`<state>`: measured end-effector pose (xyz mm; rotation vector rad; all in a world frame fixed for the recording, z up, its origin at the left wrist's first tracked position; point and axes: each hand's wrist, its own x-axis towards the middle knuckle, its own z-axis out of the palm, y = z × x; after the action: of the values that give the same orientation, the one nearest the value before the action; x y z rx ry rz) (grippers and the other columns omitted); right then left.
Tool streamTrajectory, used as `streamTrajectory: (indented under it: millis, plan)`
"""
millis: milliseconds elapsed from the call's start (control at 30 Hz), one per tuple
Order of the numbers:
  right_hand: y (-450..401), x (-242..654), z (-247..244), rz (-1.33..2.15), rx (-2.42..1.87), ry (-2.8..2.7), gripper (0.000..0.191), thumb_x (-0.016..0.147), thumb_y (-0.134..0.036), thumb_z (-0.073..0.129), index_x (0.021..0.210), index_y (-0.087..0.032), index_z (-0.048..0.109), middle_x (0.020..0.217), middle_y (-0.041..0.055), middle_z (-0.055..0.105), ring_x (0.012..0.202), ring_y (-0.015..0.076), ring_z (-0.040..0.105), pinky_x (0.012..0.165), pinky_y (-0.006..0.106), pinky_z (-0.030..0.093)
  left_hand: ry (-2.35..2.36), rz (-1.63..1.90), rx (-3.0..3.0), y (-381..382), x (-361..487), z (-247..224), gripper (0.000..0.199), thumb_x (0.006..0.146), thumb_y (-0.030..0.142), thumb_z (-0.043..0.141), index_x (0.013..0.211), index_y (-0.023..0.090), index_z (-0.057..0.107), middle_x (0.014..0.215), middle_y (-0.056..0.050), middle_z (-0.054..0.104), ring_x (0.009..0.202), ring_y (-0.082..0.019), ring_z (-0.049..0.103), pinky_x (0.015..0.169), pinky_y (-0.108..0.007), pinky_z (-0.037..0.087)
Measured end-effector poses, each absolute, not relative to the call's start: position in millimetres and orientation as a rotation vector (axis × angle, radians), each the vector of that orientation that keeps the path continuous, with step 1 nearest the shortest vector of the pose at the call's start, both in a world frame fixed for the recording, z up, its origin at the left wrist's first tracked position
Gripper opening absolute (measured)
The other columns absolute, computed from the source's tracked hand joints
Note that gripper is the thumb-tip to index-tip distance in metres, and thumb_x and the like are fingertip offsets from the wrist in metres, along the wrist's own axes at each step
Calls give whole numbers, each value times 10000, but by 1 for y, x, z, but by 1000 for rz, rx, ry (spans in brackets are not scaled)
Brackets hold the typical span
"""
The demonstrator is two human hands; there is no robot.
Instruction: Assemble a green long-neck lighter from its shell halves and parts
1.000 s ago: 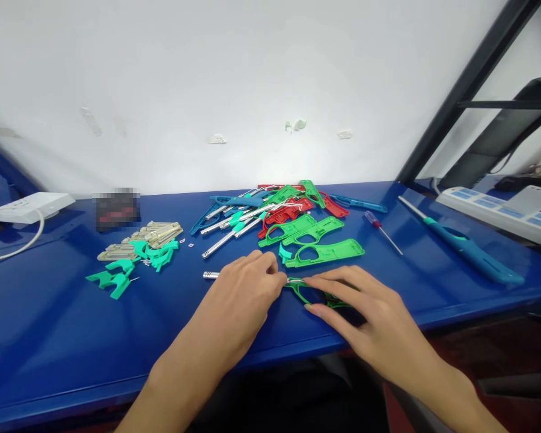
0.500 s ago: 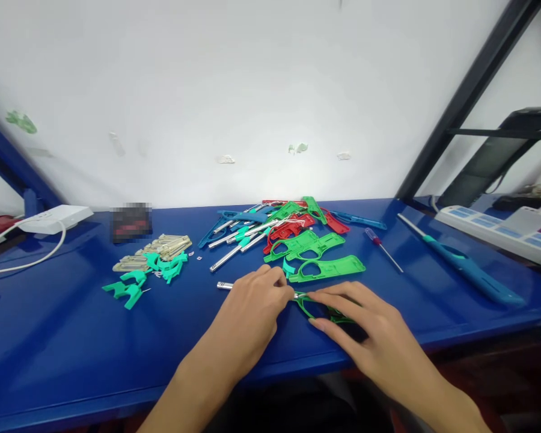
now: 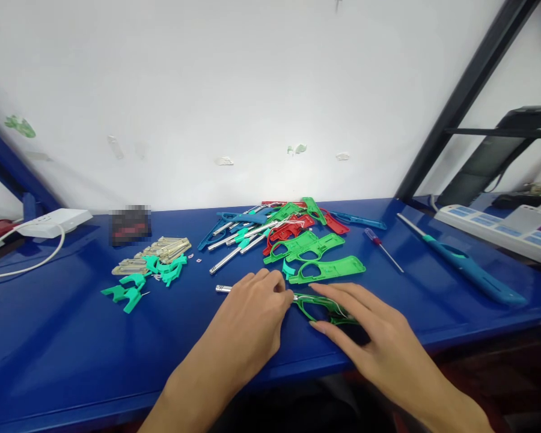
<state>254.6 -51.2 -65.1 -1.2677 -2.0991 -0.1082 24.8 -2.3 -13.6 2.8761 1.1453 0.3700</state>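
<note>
My left hand [image 3: 258, 313] is closed round a silver lighter tube [image 3: 223, 288], whose tip sticks out to the left. The tube's other end meets a green lighter handle half [image 3: 307, 310] lying on the blue table. My right hand [image 3: 369, 325] grips that handle half at its edges, thumb on the near side and fingers on the far side. A thin white wire [image 3: 335, 304] runs along the inside of the handle half, and the palm hides its right end.
Behind my hands lie green handle halves [image 3: 338, 269], red handle halves [image 3: 293, 227] and silver tubes [image 3: 229, 258]. Teal triggers [image 3: 127, 293] and beige slim parts [image 3: 162, 248] are at left. A screwdriver [image 3: 383, 248], a blue lighter [image 3: 473, 267] and a power strip [image 3: 500, 231] are at right.
My right fingers have lifted and shifted slightly on the green handle half, so more of its inside and the white wire shows. My left hand stays on the tube.
</note>
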Motion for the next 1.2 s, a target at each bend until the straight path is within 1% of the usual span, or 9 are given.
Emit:
streamTrajectory:
  millis: [133,367,433,500,600,700,833,967,1200]
  plan:
    - [-54,264,-66,-216,-1252,-2111,311,1047,-350,662,1355,-318,635,1194,29,738,1063,243,697,951,448,543,1169,399,2897,-2,27,-16,239,1046,153,531,1060,186,767,1056,-87,707,949,-279,697,838,-452,583]
    - [-53,271,-70,-186,-1236,-2146,285,1069,-307,626,1354,-304,636,1187,26,712,1060,201,669,914,377,571,1197,468,2962,0,34,-25,251,1054,191,523,943,193,749,984,-79,696,884,-293,677,822,-508,604]
    - [-53,270,-70,-182,-1226,-2151,289,1066,-307,632,1355,-305,635,1183,27,706,1050,201,665,905,376,574,1194,475,2985,0,36,-27,238,1039,155,531,919,178,736,964,-87,684,896,-304,669,833,-520,607]
    - [-53,270,-70,-179,-1210,-2152,293,1066,-304,632,1359,-299,631,1177,31,702,1040,200,662,893,372,577,1159,467,3007,0,39,-29,217,999,69,545,924,167,723,989,-88,677,927,-295,665,849,-488,614]
    - [-54,269,-69,-176,-1195,-2150,285,1068,-305,629,1352,-289,629,1161,34,699,1026,197,661,873,362,579,1067,445,3028,0,41,-31,276,938,-38,551,1033,169,708,1078,-70,668,964,-253,664,850,-401,625]
    - [-54,269,-67,-176,-1199,-2152,266,1071,-315,621,1336,-285,636,1160,33,699,1017,196,664,867,360,579,1001,412,3047,-2,40,-30,384,884,-81,559,1129,181,696,1101,-60,663,954,-255,659,826,-404,636]
    - [-55,267,-65,-185,-1201,-2168,256,1071,-316,620,1323,-274,641,1150,36,700,1004,205,664,848,369,575,978,382,3065,-7,39,-26,375,877,-48,565,1150,173,696,1111,-83,668,950,-284,657,800,-450,649]
    - [-55,267,-65,-197,-1203,-2169,269,1069,-320,624,1333,-270,634,1145,37,702,988,213,660,827,385,568,980,395,3085,-8,40,-26,332,913,3,558,1166,170,693,1128,-92,674,966,-287,665,814,-455,653]
    - [-54,268,-67,-191,-1181,-2158,291,1065,-297,638,1355,-270,618,1145,25,700,1002,189,655,851,360,569,940,426,3130,-5,38,-25,348,893,-16,538,1128,181,704,1104,-75,691,926,-262,669,811,-434,638]
